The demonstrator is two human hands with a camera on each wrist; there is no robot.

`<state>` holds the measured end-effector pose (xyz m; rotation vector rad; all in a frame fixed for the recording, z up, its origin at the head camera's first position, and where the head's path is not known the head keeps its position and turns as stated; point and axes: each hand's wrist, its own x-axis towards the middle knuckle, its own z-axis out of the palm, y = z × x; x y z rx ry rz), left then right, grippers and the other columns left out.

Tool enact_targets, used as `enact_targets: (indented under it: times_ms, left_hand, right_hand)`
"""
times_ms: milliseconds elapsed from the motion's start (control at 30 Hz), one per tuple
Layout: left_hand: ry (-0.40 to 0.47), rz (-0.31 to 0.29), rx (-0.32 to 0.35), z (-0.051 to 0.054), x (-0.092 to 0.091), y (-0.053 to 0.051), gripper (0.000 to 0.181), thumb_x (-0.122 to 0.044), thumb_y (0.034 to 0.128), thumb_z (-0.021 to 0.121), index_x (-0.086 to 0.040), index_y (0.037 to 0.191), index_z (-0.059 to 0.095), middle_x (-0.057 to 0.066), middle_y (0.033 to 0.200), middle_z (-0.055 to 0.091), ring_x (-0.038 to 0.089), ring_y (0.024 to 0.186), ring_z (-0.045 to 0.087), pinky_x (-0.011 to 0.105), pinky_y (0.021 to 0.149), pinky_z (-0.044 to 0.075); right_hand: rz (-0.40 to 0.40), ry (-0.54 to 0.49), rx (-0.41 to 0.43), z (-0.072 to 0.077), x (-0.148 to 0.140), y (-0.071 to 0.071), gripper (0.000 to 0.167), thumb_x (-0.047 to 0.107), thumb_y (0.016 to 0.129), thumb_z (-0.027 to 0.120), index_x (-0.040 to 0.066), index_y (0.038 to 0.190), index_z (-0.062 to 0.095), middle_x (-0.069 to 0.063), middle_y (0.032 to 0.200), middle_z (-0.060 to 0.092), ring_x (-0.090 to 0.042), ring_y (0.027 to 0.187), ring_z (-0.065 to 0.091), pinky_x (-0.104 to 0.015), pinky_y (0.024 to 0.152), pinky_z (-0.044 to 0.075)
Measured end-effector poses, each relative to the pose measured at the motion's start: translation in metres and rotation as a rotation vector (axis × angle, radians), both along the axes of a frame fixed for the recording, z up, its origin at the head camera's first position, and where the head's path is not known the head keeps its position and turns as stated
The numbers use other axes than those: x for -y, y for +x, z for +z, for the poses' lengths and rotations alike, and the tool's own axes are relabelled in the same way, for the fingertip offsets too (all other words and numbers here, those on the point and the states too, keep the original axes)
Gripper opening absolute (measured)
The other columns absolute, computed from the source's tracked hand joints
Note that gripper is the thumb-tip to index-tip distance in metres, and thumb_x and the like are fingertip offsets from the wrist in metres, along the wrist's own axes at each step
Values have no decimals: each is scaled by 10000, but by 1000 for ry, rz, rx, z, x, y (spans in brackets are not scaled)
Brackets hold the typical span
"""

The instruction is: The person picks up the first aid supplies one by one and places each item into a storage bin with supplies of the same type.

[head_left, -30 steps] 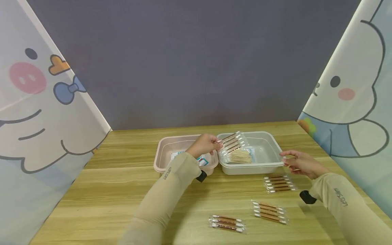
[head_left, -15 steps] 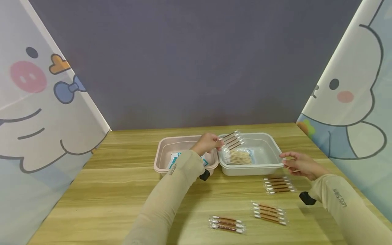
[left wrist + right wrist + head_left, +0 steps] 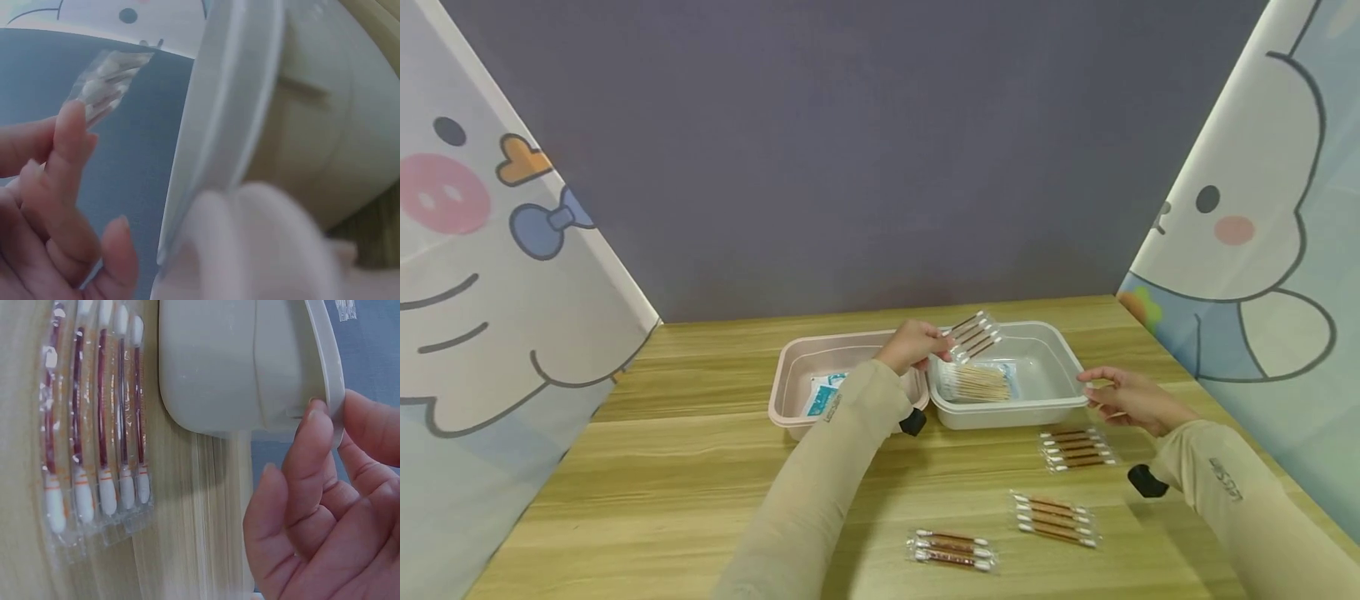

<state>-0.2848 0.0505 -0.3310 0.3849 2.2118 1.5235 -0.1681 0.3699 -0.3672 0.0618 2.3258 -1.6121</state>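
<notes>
– Above the left part of the white basin (image 3: 1045,368), in the head view, what is that?

– A clear strip of sealed swabs (image 3: 976,337), with brown shafts and white tips. The left hand (image 3: 916,344) pinches it by one end; the strip is tilted, its far end raised.

– And the other side of the basin?

– There the right hand (image 3: 1131,400) pinches the right rim. Inside the basin, at its left, lies a bag of wooden-stick cotton swabs (image 3: 981,384). Just left of the basin stands a pink basin (image 3: 797,375) with blue-and-white packets (image 3: 822,398) in it, partly behind the left sleeve (image 3: 838,458).

– Anything on the near side?

– Three more swab strips lie on the wooden table (image 3: 662,458): the back strip (image 3: 1077,450) near the basin, the middle strip (image 3: 1052,518) and the front strip (image 3: 952,550) farther out.

– What does the left wrist view add?

– Thumb and forefinger close on the strip's edge, the other fingers loosely bent. A blurred pale rim fills the foreground; which basin, I cannot tell.

– And the right wrist view?

– The thumb is outside the white basin's rim, the forefinger inside, with only the rim between them. The back strip, five swabs with orange rings, lies beside the basin, apart from it.
</notes>
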Motion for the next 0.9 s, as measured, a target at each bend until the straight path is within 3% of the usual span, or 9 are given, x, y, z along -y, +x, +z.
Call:
enact_targets:
  times_ms: [67, 200, 433, 533, 633, 767, 900]
  left_hand:
    - [16, -7, 41, 1, -2, 0, 175, -132, 927, 645, -27, 788, 661, 28, 714, 661, 83, 391, 310, 228, 435, 313]
    - [14, -3, 112, 3, -5, -1, 127, -122, 923, 648, -34, 840, 685, 16, 702, 657, 100, 410, 355, 233, 452, 337]
    - [-16, 6, 131, 1, -8, 0, 84, -99, 909, 652, -23, 897, 685, -6, 693, 648, 104, 448, 410, 236, 502, 365]
    - [-30, -10, 110, -2, -12, 1, 116, -73, 911, 641, 17, 970, 685, -3, 674, 637, 84, 442, 403, 214, 480, 358]
    - [-38, -15, 76, -5, -16, 2, 177, -59, 915, 633, 42, 1055, 669, 23, 675, 640, 74, 445, 412, 196, 470, 371]
    - [-65, -7, 12, -6, -21, 4, 216, -25, 913, 623, 64, 1107, 659, 111, 783, 698, 75, 462, 449, 192, 495, 415]
    - [-138, 4, -49, -5, -22, 6, 237, -11, 907, 625, 51, 1131, 669, 124, 876, 717, 71, 453, 453, 226, 529, 445]
  right_hand:
    - [-3, -6, 1, 0, 0, 0, 196, 124, 993, 510, 119, 1187, 540, -15, 868, 586, -84, 645, 568, -275, 634, 514]
    - [-9, -7, 4, 0, -1, -1, 193, 113, 993, 506, 119, 1183, 542, -11, 859, 587, -88, 642, 579, -277, 634, 518]
    - [-8, -6, 3, -1, -1, -1, 219, 122, 996, 507, 80, 1209, 529, -18, 861, 586, -93, 641, 585, -281, 636, 520]
    - [-10, -8, 3, 0, -1, -1, 211, 124, 996, 506, 89, 1203, 533, -20, 860, 586, -93, 641, 585, -280, 636, 519]
    - [-9, 2, 2, 0, 0, 0, 263, 124, 997, 501, 11, 1235, 498, -18, 861, 585, -91, 641, 582, -281, 636, 518]
    - [-1, 24, -1, 3, 3, 1, 417, 129, 1000, 491, -117, 1309, 356, -14, 871, 582, -82, 645, 570, -280, 639, 512]
    - [1, 36, 0, 5, 4, 0, 470, 126, 1002, 486, -136, 1340, 292, -15, 880, 583, -79, 649, 567, -280, 644, 511]
